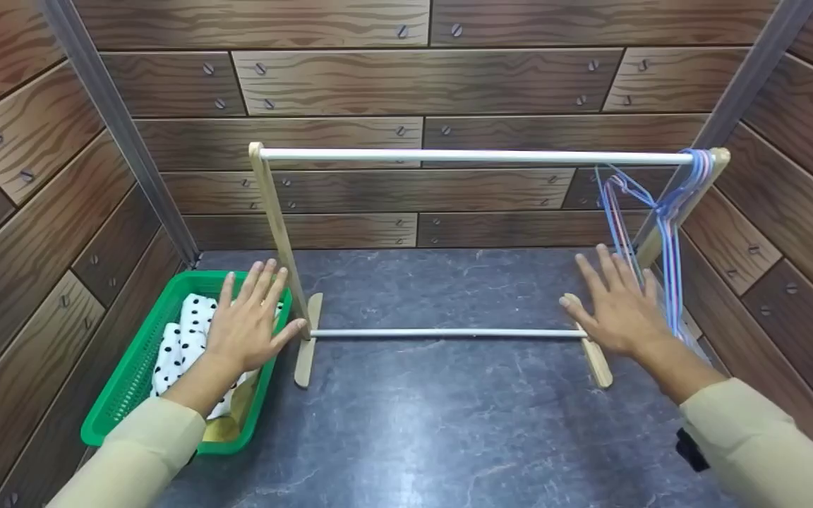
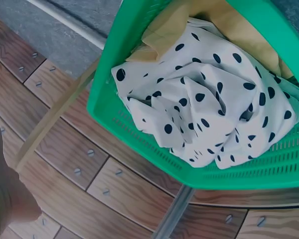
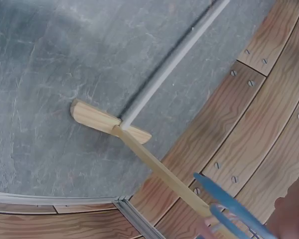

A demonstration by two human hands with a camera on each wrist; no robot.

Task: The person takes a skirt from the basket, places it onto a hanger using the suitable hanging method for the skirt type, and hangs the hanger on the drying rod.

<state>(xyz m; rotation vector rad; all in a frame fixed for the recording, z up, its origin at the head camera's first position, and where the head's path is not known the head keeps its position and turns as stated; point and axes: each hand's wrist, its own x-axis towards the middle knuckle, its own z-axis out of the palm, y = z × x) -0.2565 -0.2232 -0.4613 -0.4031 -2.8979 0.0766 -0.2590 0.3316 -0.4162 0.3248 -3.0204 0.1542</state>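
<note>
My left hand (image 1: pixel 248 321) is held with fingers straight above a green basket (image 1: pixel 99 416), holding nothing. Inside the basket lies a crumpled white cloth with black dots (image 2: pixel 189 99), together with a yellowish-tan cloth (image 2: pixel 249 30). On the right, my right hand (image 1: pixel 622 310) has its fingers spread and holds nothing. It appears close to several blue and pink hangers (image 1: pixel 671 261), which hang from the right end of a rack's white top rail (image 1: pixel 477 156). Only an edge of each hand shows in its wrist view.
The rack has wooden side posts (image 1: pixel 276 226), wooden feet (image 3: pixel 94 118) and a white lower rail (image 1: pixel 442 333). It stands on a grey marbled surface (image 1: pixel 406 423). Wood-patterned walls (image 1: pixel 420 81) with metal corner strips (image 1: pixel 124 134) close in the back and both sides.
</note>
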